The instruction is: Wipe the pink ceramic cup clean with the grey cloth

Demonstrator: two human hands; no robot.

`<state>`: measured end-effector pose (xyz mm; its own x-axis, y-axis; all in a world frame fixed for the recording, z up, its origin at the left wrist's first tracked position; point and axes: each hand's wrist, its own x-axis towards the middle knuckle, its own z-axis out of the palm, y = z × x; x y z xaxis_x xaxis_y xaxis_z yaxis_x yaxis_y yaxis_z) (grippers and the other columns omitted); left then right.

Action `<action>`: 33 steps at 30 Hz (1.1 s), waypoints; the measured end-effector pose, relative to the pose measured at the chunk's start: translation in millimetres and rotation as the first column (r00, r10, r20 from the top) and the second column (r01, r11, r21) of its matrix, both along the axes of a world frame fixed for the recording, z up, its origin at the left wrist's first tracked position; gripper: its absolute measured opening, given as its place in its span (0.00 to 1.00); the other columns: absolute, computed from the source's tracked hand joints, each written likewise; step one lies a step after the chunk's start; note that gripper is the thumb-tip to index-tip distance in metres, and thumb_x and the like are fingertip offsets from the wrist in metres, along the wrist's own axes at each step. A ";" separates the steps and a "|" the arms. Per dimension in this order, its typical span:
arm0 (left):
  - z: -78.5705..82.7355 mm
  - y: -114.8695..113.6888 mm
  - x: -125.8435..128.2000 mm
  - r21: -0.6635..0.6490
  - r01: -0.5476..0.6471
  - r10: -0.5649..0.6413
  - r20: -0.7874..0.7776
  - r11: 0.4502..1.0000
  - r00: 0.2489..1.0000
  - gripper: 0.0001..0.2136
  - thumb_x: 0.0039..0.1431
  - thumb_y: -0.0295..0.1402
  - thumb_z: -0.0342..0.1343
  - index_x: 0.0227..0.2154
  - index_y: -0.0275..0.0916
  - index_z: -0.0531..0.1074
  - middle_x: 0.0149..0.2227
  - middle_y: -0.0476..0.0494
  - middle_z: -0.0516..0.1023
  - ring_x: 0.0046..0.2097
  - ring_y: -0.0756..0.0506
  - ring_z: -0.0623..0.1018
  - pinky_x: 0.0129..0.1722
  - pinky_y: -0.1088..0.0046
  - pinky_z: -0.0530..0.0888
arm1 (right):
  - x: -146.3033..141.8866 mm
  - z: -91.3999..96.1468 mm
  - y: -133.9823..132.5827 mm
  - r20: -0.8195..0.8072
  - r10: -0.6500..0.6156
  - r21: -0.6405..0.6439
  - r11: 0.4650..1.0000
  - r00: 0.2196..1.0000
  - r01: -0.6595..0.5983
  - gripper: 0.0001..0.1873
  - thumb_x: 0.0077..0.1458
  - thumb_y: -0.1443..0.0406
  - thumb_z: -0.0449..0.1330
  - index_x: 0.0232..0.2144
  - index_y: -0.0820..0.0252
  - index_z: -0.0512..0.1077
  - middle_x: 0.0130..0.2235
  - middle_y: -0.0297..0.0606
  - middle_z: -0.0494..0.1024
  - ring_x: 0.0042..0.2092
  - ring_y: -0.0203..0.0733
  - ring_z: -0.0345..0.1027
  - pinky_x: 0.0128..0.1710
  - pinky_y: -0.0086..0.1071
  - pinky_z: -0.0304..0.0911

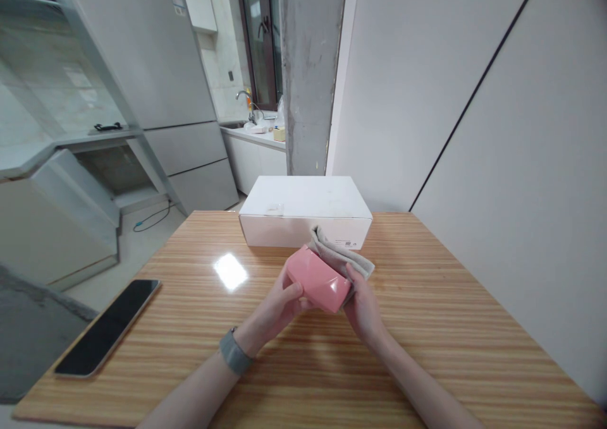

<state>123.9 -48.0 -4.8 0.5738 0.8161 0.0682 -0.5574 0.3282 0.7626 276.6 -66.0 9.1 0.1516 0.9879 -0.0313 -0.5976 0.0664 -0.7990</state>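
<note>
Here, in front of the white cardboard box (306, 198), the left hand (283, 301) grips a glossy pink faceted object (315, 278) while the right hand (364, 306) pinches a folded grey cloth (337, 256) against it.

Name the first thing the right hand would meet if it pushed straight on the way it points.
Past the grey cloth it holds, the right hand would likely meet the pink object first, held by the left hand; exact depth is unclear.
</note>
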 end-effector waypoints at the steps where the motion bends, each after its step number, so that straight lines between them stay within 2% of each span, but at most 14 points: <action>1: 1.0 0.4 -1.3 0.004 -0.015 0.015 -0.008 1.000 1.000 0.36 0.49 0.43 0.68 0.61 0.48 0.62 0.60 0.37 0.67 0.56 0.36 0.71 0.46 0.61 0.74 | 0.2 -0.7 0.3 0.002 0.005 0.010 1.000 1.000 -0.005 0.24 0.49 0.51 0.65 0.45 0.58 0.79 0.52 0.39 0.80 0.62 0.57 0.63 0.64 0.49 0.53; 4: 3.6 2.3 -3.2 0.037 -0.089 0.091 -0.040 0.995 0.995 0.36 0.48 0.41 0.69 0.60 0.48 0.62 0.57 0.38 0.70 0.54 0.37 0.72 0.43 0.65 0.75 | 0.7 -3.2 2.1 -0.002 -0.023 0.021 1.000 1.000 0.023 0.22 0.49 0.52 0.65 0.43 0.56 0.80 0.51 0.37 0.81 0.62 0.55 0.64 0.65 0.47 0.53; 7: 5.8 3.6 -1.2 0.107 -0.192 0.203 -0.098 0.976 0.974 0.39 0.42 0.37 0.72 0.58 0.46 0.62 0.58 0.38 0.70 0.55 0.37 0.71 0.47 0.66 0.73 | 0.4 -4.3 3.8 -0.008 -0.047 0.031 0.998 0.999 0.047 0.19 0.49 0.52 0.66 0.41 0.54 0.80 0.49 0.34 0.82 0.61 0.53 0.65 0.64 0.45 0.55; 10: 9.1 1.6 2.8 0.190 -0.279 0.310 -0.161 0.941 0.937 0.43 0.36 0.33 0.74 0.57 0.46 0.60 0.58 0.38 0.69 0.56 0.37 0.71 0.51 0.65 0.72 | -0.4 -2.3 4.6 -0.009 -0.013 0.046 0.999 1.000 0.013 0.19 0.50 0.53 0.65 0.42 0.53 0.80 0.50 0.34 0.81 0.61 0.51 0.66 0.63 0.42 0.57; 14: 12.2 -2.9 4.1 0.268 -0.286 0.354 -0.253 0.920 0.901 0.44 0.34 0.33 0.75 0.55 0.46 0.57 0.57 0.37 0.70 0.54 0.37 0.73 0.50 0.63 0.72 | 0.9 1.1 3.8 -0.019 -0.006 0.008 1.000 1.000 0.007 0.20 0.49 0.53 0.64 0.43 0.55 0.79 0.50 0.35 0.81 0.60 0.51 0.67 0.62 0.42 0.60; 17: 9.6 0.0 0.7 0.309 -0.260 0.369 -0.379 0.915 0.849 0.38 0.37 0.34 0.74 0.51 0.43 0.59 0.52 0.36 0.73 0.50 0.38 0.75 0.49 0.63 0.72 | 3.7 2.9 2.6 -0.087 -0.062 -0.044 0.997 0.994 0.058 0.18 0.49 0.53 0.64 0.40 0.55 0.80 0.46 0.35 0.83 0.58 0.52 0.69 0.58 0.43 0.64; 19: 6.2 4.7 -1.4 0.288 -0.257 0.360 -0.406 0.923 0.840 0.33 0.40 0.36 0.73 0.47 0.42 0.60 0.48 0.37 0.76 0.48 0.39 0.76 0.47 0.63 0.71 | 5.9 4.5 2.4 -0.120 -0.072 -0.058 0.996 0.990 0.066 0.18 0.50 0.52 0.64 0.39 0.55 0.80 0.45 0.36 0.84 0.57 0.53 0.70 0.56 0.44 0.67; 23: 2.6 10.6 -1.3 0.163 -0.314 0.352 -0.330 0.935 0.876 0.32 0.37 0.40 0.74 0.42 0.41 0.61 0.39 0.42 0.78 0.42 0.40 0.78 0.43 0.64 0.72 | 10.8 7.7 3.5 -0.119 -0.080 -0.110 0.992 0.990 0.067 0.18 0.52 0.52 0.64 0.41 0.56 0.79 0.46 0.38 0.83 0.56 0.52 0.71 0.54 0.43 0.69; 27: 4.8 8.7 -0.9 0.088 -0.343 0.354 -0.226 0.935 0.908 0.26 0.46 0.43 0.69 0.45 0.38 0.66 0.46 0.38 0.77 0.48 0.40 0.76 0.50 0.62 0.70 | 15.3 3.7 4.6 -0.001 -0.091 -0.063 0.994 0.996 0.091 0.18 0.46 0.58 0.70 0.41 0.55 0.79 0.46 0.36 0.83 0.55 0.49 0.72 0.54 0.38 0.68; 31: 4.2 9.9 -3.0 0.011 -0.266 0.264 -0.167 0.964 0.950 0.26 0.51 0.45 0.65 0.49 0.36 0.70 0.50 0.34 0.76 0.52 0.36 0.75 0.52 0.59 0.69 | 14.8 -5.8 3.8 0.165 -0.112 0.052 0.993 0.980 0.105 0.25 0.42 0.63 0.74 0.45 0.52 0.77 0.51 0.33 0.81 0.55 0.45 0.71 0.57 0.35 0.66; 33: 3.7 11.2 -4.0 0.004 -0.233 0.231 -0.157 0.972 0.960 0.25 0.53 0.44 0.65 0.50 0.35 0.71 0.50 0.33 0.77 0.53 0.36 0.75 0.54 0.58 0.69 | 13.1 -6.7 3.4 0.159 -0.115 0.042 0.993 0.981 0.110 0.27 0.42 0.63 0.74 0.47 0.52 0.76 0.52 0.33 0.80 0.55 0.43 0.71 0.56 0.33 0.66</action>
